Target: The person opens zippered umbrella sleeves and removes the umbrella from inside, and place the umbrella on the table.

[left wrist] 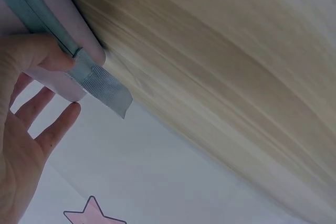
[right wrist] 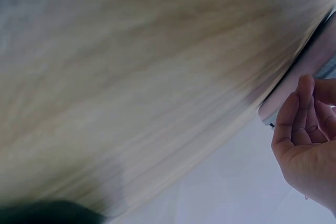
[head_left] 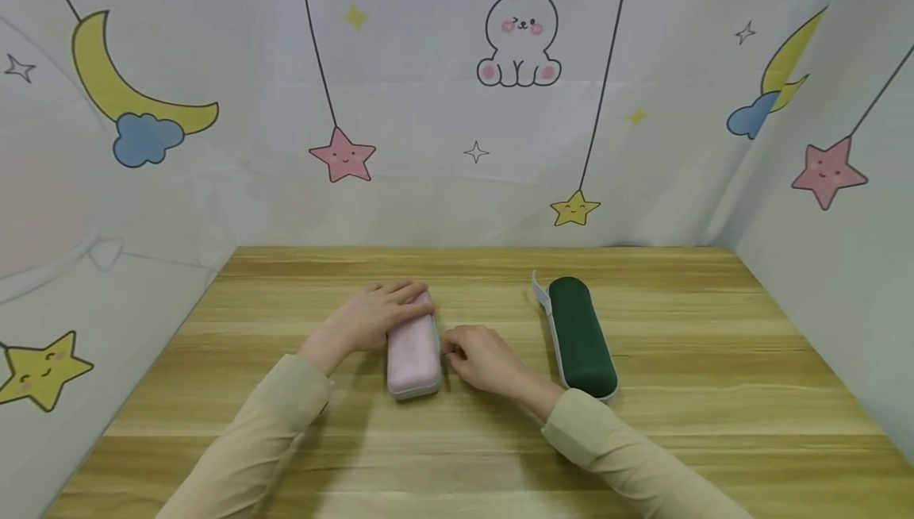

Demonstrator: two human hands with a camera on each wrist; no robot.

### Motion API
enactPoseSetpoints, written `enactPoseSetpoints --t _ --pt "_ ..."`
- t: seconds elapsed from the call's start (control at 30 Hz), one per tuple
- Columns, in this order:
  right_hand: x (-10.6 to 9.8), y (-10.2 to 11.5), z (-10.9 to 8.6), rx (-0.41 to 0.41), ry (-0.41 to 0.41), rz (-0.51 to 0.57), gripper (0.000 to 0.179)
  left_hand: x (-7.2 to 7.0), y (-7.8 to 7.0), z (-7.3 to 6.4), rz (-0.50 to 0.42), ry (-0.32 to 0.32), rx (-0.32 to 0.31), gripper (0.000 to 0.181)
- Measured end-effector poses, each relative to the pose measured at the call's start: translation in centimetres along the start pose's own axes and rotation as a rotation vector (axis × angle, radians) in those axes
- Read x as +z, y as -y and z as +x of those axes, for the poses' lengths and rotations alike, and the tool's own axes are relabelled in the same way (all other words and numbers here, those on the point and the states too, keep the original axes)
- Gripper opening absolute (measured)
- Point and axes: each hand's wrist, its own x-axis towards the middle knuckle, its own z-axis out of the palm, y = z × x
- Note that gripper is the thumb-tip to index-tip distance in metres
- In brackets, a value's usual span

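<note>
A pale pink zip-up pencil case (head_left: 414, 356) lies lengthwise on the table, left of the middle. My left hand (head_left: 367, 319) grips its far part, fingers across the top and thumb along the left side. In the left wrist view the thumb (left wrist: 50, 53) lies on the grey zip beside a ribbed fabric tab (left wrist: 107, 90) that sticks out past the end. At the case's right side, my right hand (head_left: 481, 356) has thumb and fingertips pinched together at the zip (right wrist: 328, 72); the fingers hide the zipper pull between them.
A dark green pencil case (head_left: 581, 336) lies to the right, beyond the right forearm, with a light grey tab (head_left: 540, 290) standing up at its far left. Printed fabric walls (head_left: 443, 106) border the wooden table (head_left: 428, 463) at the back and sides.
</note>
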Motion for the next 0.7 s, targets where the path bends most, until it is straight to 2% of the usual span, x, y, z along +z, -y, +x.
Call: enactPoseSetpoints --t 0.7 --pt "-0.49 -0.05 -0.70 0.017 -0.016 -0.012 0.008 0.33 -0.76 -0.12 -0.052 -0.035 -0.079 0.071"
